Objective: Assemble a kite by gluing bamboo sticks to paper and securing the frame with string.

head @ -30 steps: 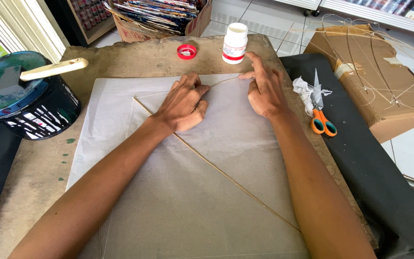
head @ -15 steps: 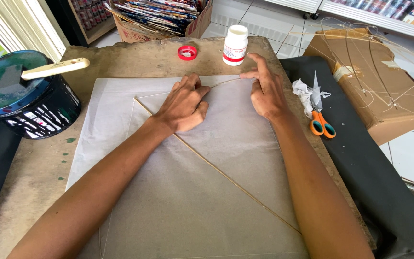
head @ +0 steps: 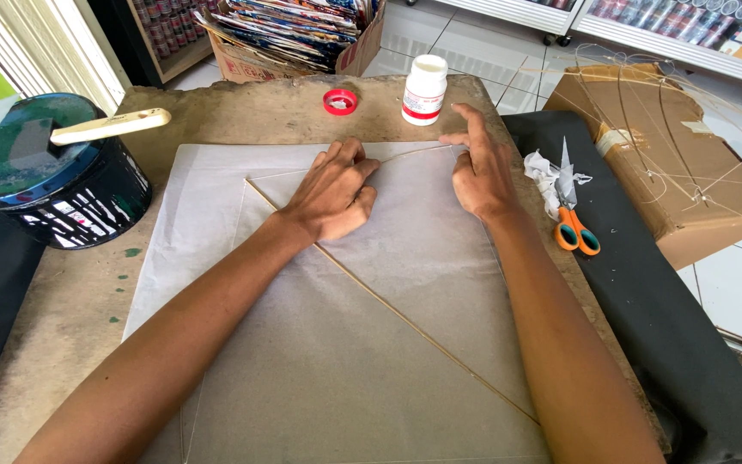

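Observation:
A large sheet of thin whitish paper (head: 371, 344) lies flat on a worn brown table (head: 70, 318). A thin wooden stick (head: 405, 322) runs diagonally across the sheet. My left hand (head: 332, 193) presses flat on the paper over the stick's upper part. My right hand (head: 478, 167) rests at the sheet's top right corner, fingers spread, index finger stretched along the folded top edge. Neither hand holds anything.
A white glue bottle (head: 424, 89) and its red cap (head: 340, 101) stand beyond the sheet. Orange-handled scissors (head: 573, 215) and crumpled paper scraps lie at the right. A black paint bucket (head: 53, 185) with a stick sits left; a cardboard box (head: 663, 163) with a string frame right.
My right hand's fingers have shifted slightly along the sheet's top edge. The left hand stays pressed in place.

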